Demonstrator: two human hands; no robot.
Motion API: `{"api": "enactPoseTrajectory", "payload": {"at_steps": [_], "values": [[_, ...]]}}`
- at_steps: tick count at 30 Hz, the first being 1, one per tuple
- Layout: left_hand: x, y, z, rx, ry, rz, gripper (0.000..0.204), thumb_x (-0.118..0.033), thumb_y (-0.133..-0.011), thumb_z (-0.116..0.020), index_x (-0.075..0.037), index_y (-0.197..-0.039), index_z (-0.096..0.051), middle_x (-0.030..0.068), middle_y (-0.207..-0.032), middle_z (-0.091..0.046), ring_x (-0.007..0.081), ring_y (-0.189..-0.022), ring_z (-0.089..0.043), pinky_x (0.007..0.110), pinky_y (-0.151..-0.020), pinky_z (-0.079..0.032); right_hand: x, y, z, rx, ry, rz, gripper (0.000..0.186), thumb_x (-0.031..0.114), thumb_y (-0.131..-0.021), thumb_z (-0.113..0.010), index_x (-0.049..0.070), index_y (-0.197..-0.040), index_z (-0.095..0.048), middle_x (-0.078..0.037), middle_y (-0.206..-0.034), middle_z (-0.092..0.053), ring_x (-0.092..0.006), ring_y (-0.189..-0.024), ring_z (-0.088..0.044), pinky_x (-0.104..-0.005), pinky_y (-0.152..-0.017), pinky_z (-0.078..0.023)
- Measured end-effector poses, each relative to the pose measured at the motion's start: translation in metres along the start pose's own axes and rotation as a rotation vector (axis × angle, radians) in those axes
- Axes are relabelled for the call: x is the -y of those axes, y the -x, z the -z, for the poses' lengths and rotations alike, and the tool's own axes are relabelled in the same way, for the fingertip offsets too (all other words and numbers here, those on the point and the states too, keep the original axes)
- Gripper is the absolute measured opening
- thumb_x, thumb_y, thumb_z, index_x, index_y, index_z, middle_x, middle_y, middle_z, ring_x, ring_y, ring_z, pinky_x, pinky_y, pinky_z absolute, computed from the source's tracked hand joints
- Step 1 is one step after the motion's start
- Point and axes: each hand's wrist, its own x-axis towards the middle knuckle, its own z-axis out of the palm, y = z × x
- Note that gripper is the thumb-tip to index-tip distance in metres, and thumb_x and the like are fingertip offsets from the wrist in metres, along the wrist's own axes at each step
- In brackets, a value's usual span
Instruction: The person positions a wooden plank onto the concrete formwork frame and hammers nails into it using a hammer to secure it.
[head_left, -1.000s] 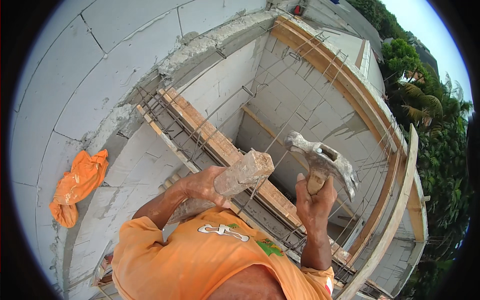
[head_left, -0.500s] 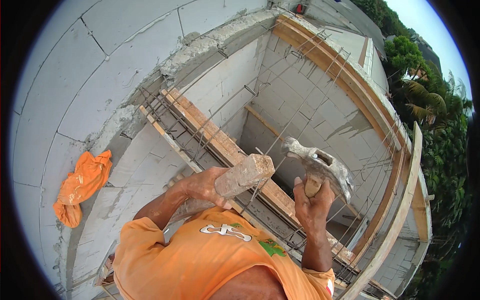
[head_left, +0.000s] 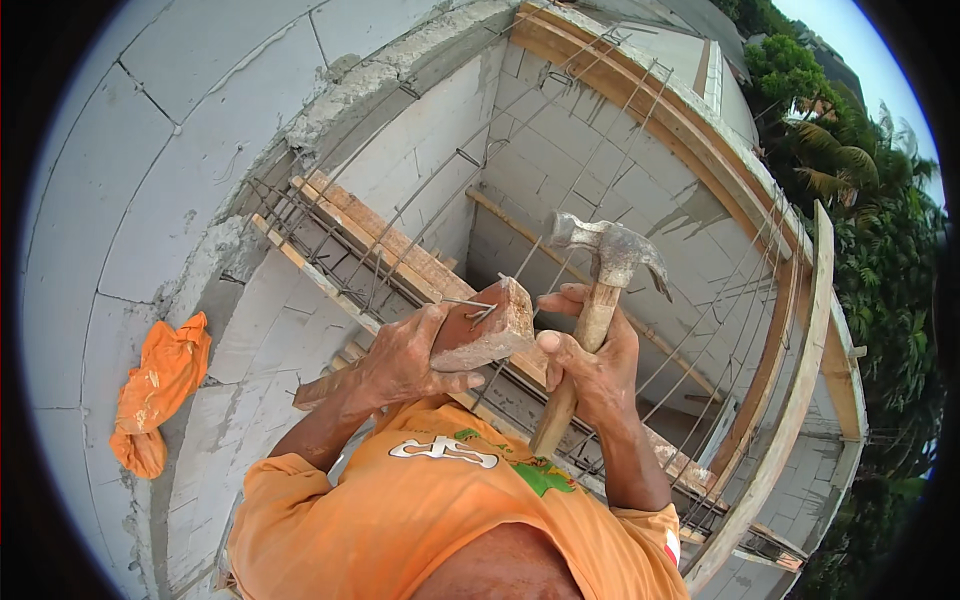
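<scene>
Closer to the timber piece (head_left: 485, 346) than before, the right hand (head_left: 602, 368) now carries the hammer (head_left: 596, 315) more upright, and the timber has rolled to bring its nails (head_left: 482, 311) into view. The left hand (head_left: 405, 355) wraps its fingers round the timber near one end — probably to steady it with the nailed face exposed. Right-hand fingers hold the handle against the palm, thumb and forefinger parted beside the timber's end; the hammer's head, right of the timber, perhaps stays clear of them. Beyond the timber, formwork boards (head_left: 385, 240) seem to form a trough — the nearest thing to a container — with steel bars (head_left: 330, 243) in it. Well left of the timber lies an orange cloth (head_left: 160, 375).
</scene>
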Motion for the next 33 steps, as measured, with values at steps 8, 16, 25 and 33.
{"api": "enactPoseTrajectory", "payload": {"at_steps": [8, 16, 25, 33], "values": [[-0.008, -0.004, -0.009, 0.009, -0.132, -0.003, 0.086, -0.055, -0.079, -0.08, 0.008, -0.126, -0.047, 0.0268, -0.105, -0.063, 0.0446, -0.091, -0.068, 0.052, -0.072, -0.057, -0.015, -0.014, -0.006, 0.164, -0.041, -0.056, 0.088, 0.01, -0.071, -0.092, -0.009, -0.141, -0.041, -0.021, -0.13, -0.061, -0.0123, -0.065, -0.062, -0.0248, -0.048, -0.052], [-0.004, -0.015, 0.003, 0.161, 0.182, 0.142, 0.095, -0.049, -0.061, -0.094, 0.006, -0.125, -0.05, 0.0244, -0.098, -0.068, 0.0423, -0.091, -0.071, 0.047, -0.078, -0.058, -0.015, -0.019, -0.001, 0.196, -0.087, -0.054, 0.092, 0.006, -0.061, -0.094, -0.011, -0.138, -0.046, -0.027, -0.13, -0.06, -0.0168, -0.081, -0.068, -0.0245, -0.054, -0.056], [0.0, -0.015, -0.033, -0.151, -0.031, -0.114, 0.098, -0.062, -0.062, -0.088, 0.009, -0.119, -0.054, 0.0204, -0.091, -0.067, 0.0375, -0.084, -0.073, 0.043, -0.067, -0.061, 0.011, 0.012, 0.037, -0.006, 0.256, 0.12, 0.067, 0.019, -0.079, -0.088, -0.007, -0.13, -0.053, -0.017, -0.11, -0.069, -0.0103, -0.064, -0.063, -0.0224, -0.051, -0.05], [-0.009, -0.013, -0.042, -0.207, -0.064, -0.132, 0.093, -0.055, -0.067, -0.089, 0.01, -0.123, -0.051, 0.0211, -0.096, -0.069, 0.0354, -0.083, -0.073, 0.041, -0.067, -0.061, 0.029, 0.047, 0.046, -0.201, 0.941, 0.275, 0.046, 0.018, -0.095, -0.074, -0.009, -0.124, -0.053, -0.016, -0.083, -0.068, -0.0179, -0.068, -0.064, -0.0312, -0.06, -0.053]]}}
